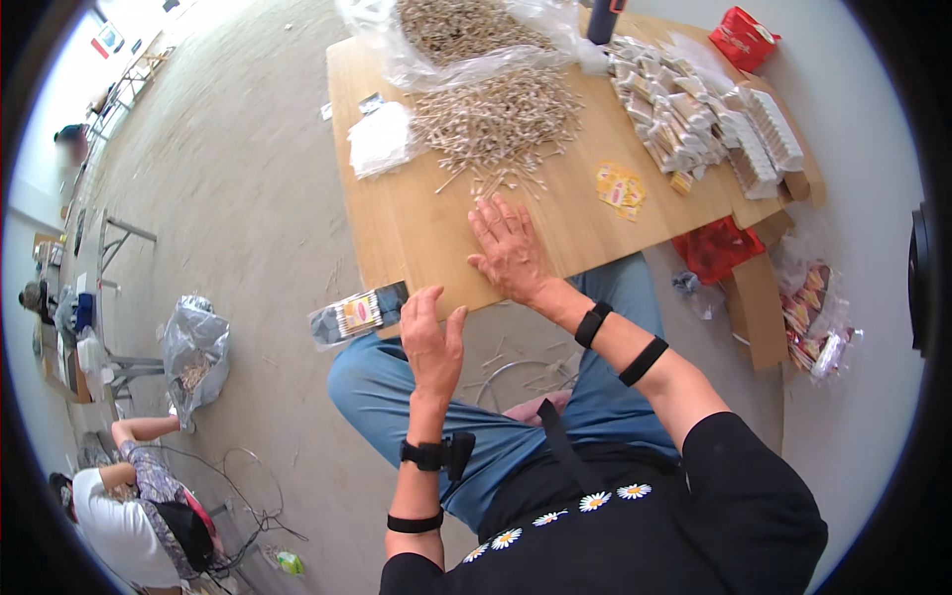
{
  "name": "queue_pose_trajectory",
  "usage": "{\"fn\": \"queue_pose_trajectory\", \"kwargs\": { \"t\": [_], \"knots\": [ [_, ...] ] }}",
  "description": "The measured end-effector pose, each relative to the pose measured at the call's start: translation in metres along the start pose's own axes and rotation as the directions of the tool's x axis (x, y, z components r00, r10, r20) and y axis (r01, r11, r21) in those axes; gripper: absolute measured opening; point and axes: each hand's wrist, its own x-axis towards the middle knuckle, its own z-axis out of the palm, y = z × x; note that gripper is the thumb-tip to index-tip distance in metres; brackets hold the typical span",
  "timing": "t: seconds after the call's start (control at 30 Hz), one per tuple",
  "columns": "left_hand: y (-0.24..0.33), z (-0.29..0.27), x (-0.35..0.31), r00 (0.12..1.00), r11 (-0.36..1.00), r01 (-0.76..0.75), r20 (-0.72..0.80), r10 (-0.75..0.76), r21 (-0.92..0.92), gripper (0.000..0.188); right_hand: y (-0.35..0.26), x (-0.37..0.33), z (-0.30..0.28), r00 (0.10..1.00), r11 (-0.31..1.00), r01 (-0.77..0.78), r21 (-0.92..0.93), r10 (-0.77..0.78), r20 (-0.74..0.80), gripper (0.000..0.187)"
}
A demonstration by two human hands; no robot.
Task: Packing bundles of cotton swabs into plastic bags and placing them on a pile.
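My right hand (511, 250) lies palm down on the wooden table (397, 233), fingers stretched out and holding nothing. Its fingertips reach the near edge of a loose pile of cotton swabs (501, 119). At the table's front edge, my left hand (432, 342) is open, with the thumb apart from the fingers. Just left of it, a clear packet of cotton swabs (359, 314) with a small label rests at the table corner, partly past the edge. Whether the left fingertips touch the packet I cannot tell.
Beyond the pile lies a big clear bag of swabs (466, 30). White plastic sleeves (382, 139) are at the left, yellow cards (621, 190) at the right. White wrapped bundles (674, 109) fill the right side beside a red bag (744, 40). Another person (134, 516) sits lower left.
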Motion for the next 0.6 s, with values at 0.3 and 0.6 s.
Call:
{"fn": "queue_pose_trajectory", "kwargs": {
  "t": [0.3,0.6],
  "knots": [
    [-0.004,0.035,0.013,0.952,0.864,-0.259,0.268,0.152,0.431,0.074,0.042,-0.058,-0.063,0.920,0.957,-0.285,-0.059,0.290,0.264,0.072],
    [-0.010,0.041,0.024,0.953,0.858,-0.235,0.284,0.109,0.458,0.074,0.077,-0.078,-0.074,0.932,0.944,-0.317,0.087,0.293,0.215,0.053]
  ]
}}
